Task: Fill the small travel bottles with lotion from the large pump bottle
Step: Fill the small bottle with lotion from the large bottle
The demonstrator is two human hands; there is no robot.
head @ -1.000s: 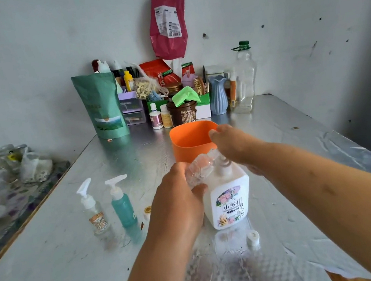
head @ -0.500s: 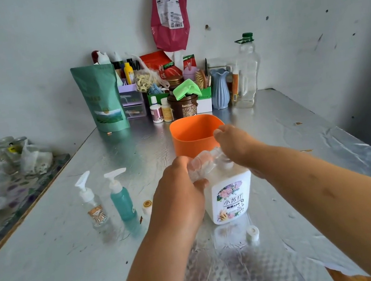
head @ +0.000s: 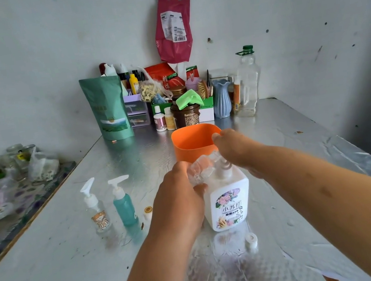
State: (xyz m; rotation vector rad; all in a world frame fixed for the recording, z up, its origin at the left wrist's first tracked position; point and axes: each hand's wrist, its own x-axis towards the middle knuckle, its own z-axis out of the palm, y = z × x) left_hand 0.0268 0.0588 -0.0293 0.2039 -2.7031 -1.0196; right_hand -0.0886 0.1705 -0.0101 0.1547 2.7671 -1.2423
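The large white pump bottle (head: 228, 202) with a flower label stands on the foil-covered table. My right hand (head: 234, 149) lies over its pump head and presses on it; the pump head itself is hidden. My left hand (head: 179, 197) grips a small clear travel bottle (head: 200, 170), tilted with its mouth at the pump's spout. Two more small pump bottles stand to the left, one clear (head: 98, 215) and one teal (head: 124, 207). A white cap (head: 251, 241) lies in front of the big bottle.
An orange cup (head: 192, 143) stands just behind my hands. A small yellow-topped cap (head: 147, 212) lies beside the teal bottle. Pouches, jars, a blue vase (head: 221, 99) and a tall clear bottle (head: 247, 82) crowd the back wall. A cluttered tray (head: 17, 191) sits at the left.
Both hands stay on the pump bottle and the small clear bottle; only my head's view has shifted slightly.
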